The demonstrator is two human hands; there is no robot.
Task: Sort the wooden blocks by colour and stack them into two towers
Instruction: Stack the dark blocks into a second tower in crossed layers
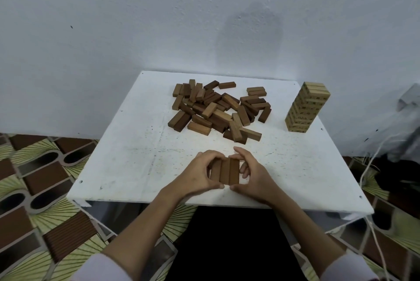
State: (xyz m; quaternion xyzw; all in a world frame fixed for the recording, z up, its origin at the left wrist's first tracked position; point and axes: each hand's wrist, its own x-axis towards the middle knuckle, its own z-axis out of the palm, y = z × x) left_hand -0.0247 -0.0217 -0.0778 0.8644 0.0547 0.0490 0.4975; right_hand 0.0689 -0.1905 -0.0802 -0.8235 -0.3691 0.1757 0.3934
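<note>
Three dark brown blocks [225,172] lie side by side on the white table [127,148] near its front edge. My left hand [197,173] cups their left side and my right hand [254,176] cups their right side, thumbs at the near ends and fingers at the far ends. Behind them lies a loose heap of brown blocks [218,110], dark and lighter ones mixed. A finished tower of pale blocks [305,108] stands upright at the table's right side.
A white wall rises directly behind the table. A patterned floor mat [41,189] surrounds it. White cords [370,167] hang by the right edge, near dark objects on the floor.
</note>
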